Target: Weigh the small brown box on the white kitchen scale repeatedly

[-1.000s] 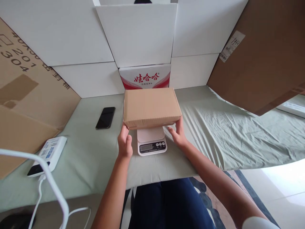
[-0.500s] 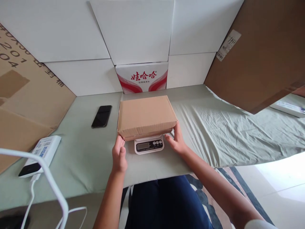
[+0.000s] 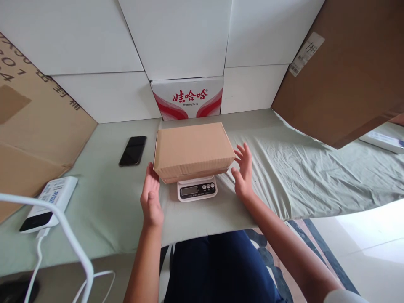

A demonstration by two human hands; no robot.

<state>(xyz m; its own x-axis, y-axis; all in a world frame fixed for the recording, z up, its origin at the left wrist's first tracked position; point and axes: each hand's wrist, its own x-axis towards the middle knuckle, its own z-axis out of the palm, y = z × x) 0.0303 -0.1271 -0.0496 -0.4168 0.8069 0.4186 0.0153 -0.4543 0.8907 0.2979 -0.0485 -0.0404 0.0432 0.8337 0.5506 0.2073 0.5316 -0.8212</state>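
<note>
A closed brown cardboard box (image 3: pixel 194 147) rests on a small white kitchen scale (image 3: pixel 197 189). The scale's platform is hidden beneath it; its front panel with a display and several round buttons shows below the box's near edge. My left hand (image 3: pixel 152 198) stands at the box's left front corner, fingers stretched out and pointing away from me, close to or touching the side. At the right front corner is my right hand (image 3: pixel 243 170), fingers spread, its fingertips near the box's edge. Neither hand grips the box.
A black smartphone (image 3: pixel 133 150) lies left of the box on the green cloth (image 3: pixel 265 185). Further left are a white device (image 3: pixel 50 202) with a cable and a white curved tube (image 3: pixel 67 231). White panels, a red-and-white carton (image 3: pixel 191 99) and large cardboard sheets (image 3: pixel 344 71) enclose the surface.
Both hands have let go of the box's lower front corners and moved outward, the right one opening its fingers. The box stays on the scale. The view has shifted slightly.
</note>
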